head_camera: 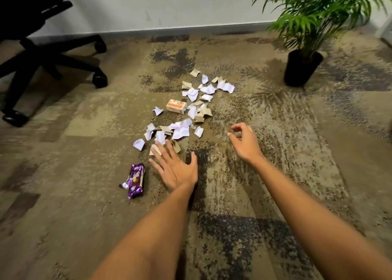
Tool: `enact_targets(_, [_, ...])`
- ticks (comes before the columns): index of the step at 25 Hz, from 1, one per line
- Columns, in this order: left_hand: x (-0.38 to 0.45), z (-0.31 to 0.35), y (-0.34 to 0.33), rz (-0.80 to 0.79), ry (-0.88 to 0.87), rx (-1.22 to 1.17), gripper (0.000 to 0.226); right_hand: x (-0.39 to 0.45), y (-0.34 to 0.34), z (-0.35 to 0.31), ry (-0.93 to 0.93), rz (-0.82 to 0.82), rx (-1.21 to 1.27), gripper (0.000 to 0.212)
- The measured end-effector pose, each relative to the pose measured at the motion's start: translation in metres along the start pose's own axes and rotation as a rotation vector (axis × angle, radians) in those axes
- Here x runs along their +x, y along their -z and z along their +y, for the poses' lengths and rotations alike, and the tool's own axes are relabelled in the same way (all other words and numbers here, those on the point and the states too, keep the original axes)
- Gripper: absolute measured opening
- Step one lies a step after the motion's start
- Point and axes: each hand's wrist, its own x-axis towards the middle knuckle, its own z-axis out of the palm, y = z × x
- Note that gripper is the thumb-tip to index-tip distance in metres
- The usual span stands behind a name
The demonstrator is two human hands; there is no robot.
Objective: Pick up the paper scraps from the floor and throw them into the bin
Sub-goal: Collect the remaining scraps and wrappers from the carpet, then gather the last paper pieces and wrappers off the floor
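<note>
Several white and tan paper scraps lie scattered in a strip down the middle of the carpet. My left hand is stretched out flat with fingers spread, its fingertips over the nearest tan scraps. My right hand hovers to the right of the pile, fingers loosely curled and apart, holding nothing. No bin is in view.
A small orange-and-white box sits among the scraps. A purple snack wrapper lies left of my left hand. A black office chair base stands at the left, a potted palm at the right, a wall behind.
</note>
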Motion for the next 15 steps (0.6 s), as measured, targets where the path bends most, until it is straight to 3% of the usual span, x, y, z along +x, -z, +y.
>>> enact_targets(5, [0.012, -0.035, 0.012, -0.005, 0.194, 0.085, 0.1, -0.005, -0.012, -0.005, 0.074, -0.054, -0.064, 0.037])
enact_targets(10, [0.03, -0.04, 0.025, -0.089, 0.446, -0.167, 0.104, -0.006, -0.009, -0.001, 0.085, -0.067, -0.072, 0.038])
enact_targets(15, [0.032, -0.029, 0.014, -0.137, 0.42, -0.31, 0.108, -0.005, -0.007, 0.001, 0.076, -0.06, -0.061, 0.04])
